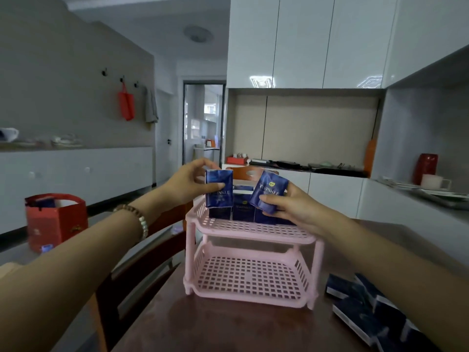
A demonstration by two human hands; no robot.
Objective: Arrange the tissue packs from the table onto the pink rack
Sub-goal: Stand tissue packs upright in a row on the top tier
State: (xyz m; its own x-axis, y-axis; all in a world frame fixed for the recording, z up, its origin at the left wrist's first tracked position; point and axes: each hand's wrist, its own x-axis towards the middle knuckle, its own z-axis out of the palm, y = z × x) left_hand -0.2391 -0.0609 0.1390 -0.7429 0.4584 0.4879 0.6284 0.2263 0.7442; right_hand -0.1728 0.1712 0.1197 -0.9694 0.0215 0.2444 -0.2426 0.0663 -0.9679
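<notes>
Tissue packs (219, 189) (269, 191) in hands (189, 184) (291, 207), row (243, 210) on rack (251, 231) partly behind

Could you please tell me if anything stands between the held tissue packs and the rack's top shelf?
Nothing visible does. The pack in the left hand and the pack in the right hand hover over the pink rack's top shelf; standing packs fill its back, while the front strip is bare.
</notes>
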